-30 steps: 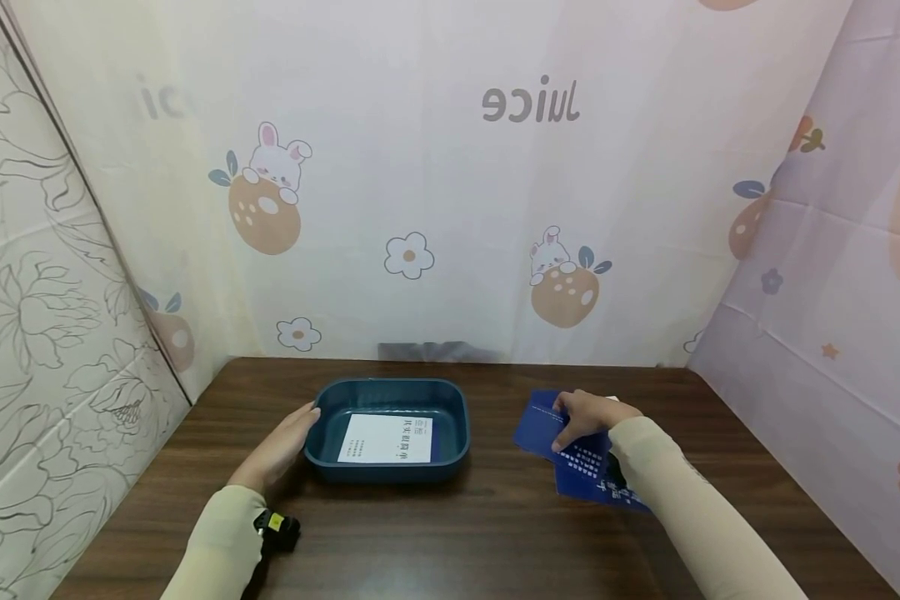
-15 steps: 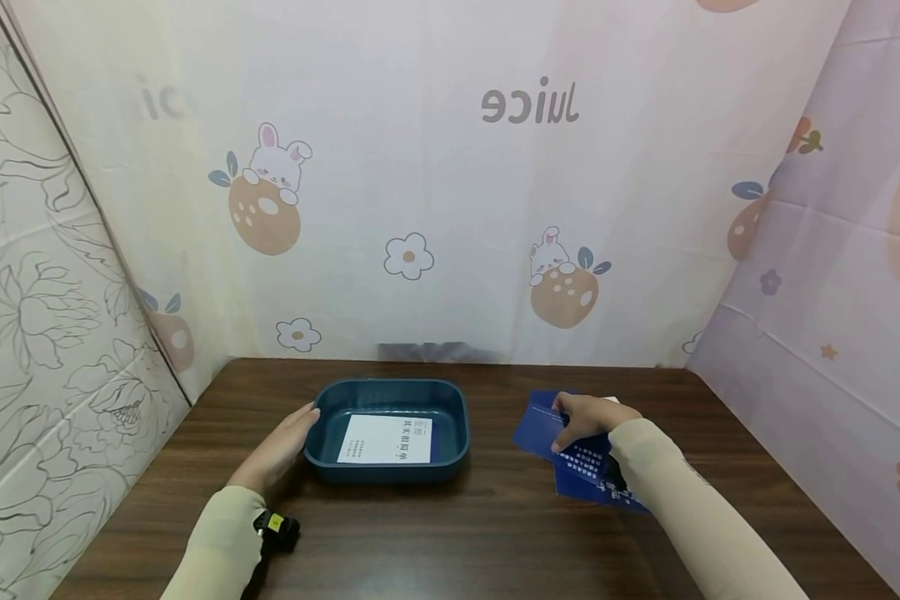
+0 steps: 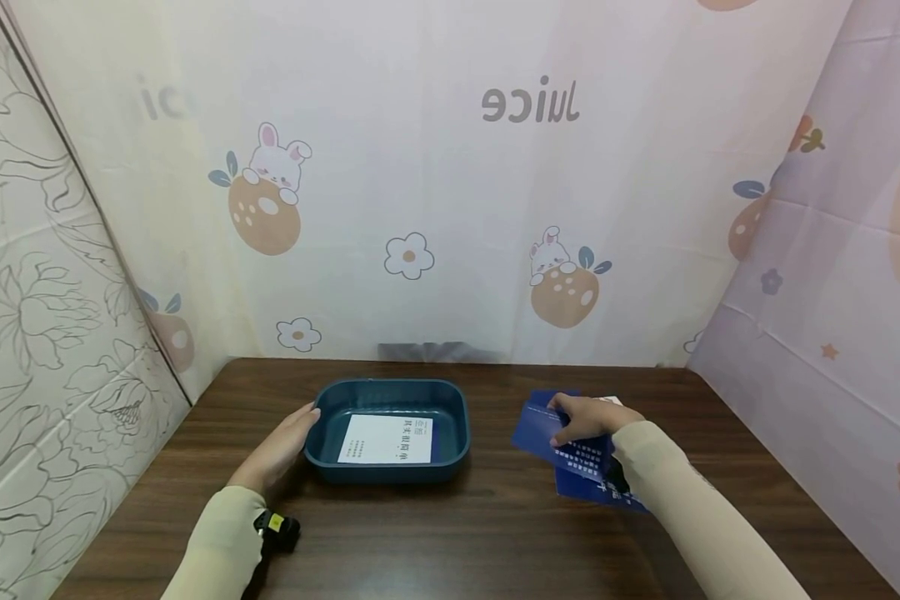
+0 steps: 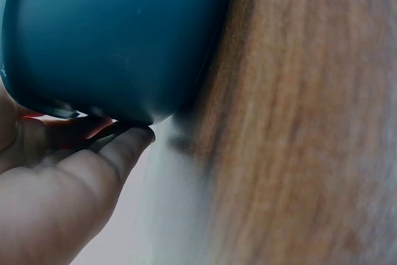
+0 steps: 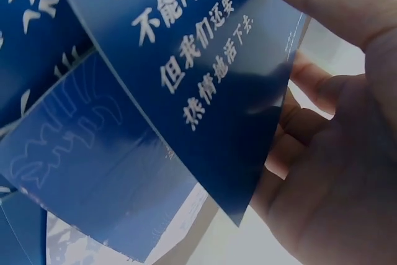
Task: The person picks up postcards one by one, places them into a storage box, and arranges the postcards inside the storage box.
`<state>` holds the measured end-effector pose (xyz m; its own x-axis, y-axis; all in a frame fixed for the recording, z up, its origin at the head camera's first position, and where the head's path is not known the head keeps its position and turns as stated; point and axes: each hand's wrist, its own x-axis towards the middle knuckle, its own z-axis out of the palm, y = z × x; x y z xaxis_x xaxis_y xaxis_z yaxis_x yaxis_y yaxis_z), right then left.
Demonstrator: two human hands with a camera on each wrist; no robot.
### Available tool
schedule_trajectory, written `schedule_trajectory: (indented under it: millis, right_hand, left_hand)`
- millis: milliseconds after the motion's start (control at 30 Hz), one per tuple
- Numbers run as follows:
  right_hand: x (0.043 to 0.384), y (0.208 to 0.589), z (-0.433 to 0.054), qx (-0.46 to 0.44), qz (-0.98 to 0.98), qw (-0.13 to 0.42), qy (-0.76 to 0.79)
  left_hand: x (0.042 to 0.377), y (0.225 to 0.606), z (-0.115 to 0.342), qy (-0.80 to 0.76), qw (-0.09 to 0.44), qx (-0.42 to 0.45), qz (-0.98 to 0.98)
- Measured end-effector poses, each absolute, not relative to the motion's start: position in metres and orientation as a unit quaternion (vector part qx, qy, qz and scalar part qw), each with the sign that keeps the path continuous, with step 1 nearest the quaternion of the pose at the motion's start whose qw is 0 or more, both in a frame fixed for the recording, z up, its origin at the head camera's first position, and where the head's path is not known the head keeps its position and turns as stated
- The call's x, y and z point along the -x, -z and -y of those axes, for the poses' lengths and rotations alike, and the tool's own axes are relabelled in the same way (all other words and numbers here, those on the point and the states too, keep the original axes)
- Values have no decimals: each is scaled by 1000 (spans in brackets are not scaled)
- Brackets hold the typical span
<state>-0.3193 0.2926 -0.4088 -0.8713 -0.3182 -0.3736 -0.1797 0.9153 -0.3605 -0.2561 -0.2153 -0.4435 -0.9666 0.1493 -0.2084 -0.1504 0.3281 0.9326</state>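
Observation:
In the head view my left hand (image 3: 281,446) rests against the left side of a dark teal plastic basin (image 3: 386,472). The left wrist view shows the thumb and fingers along the outer wall of the basin (image 4: 118,35). Inside the basin lies a white card (image 3: 386,438) with dark printing and a blue edge. To the right, my right hand (image 3: 588,417) pinches a blue card (image 3: 536,425) with white lettering between thumb and fingers. Seen from the right wrist, this card (image 5: 217,147) stands tilted above other blue cards (image 5: 99,153), which lie overlapping beneath it.
All of this is on a dark brown wooden table (image 3: 420,550). Printed fabric (image 3: 450,183) hangs behind it and along the right side. A floral panel (image 3: 45,292) borders the left. A black device (image 3: 277,531) is strapped at the left wrist.
My right hand has lifted and tilted the pinched blue card slightly, shifting it a little over the cards beneath. My left hand and the basin have stayed put.

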Motion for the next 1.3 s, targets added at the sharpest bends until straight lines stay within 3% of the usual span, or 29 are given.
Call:
schedule_trajectory:
  millis: [400, 1300]
  right_hand:
    - [322, 411, -292, 212, -950, 108, 202]
    - [320, 411, -284, 191, -951, -14, 242]
  left_hand:
    - [254, 442, 214, -580, 127, -11, -805]
    - [255, 441, 213, -585, 130, -3, -800]
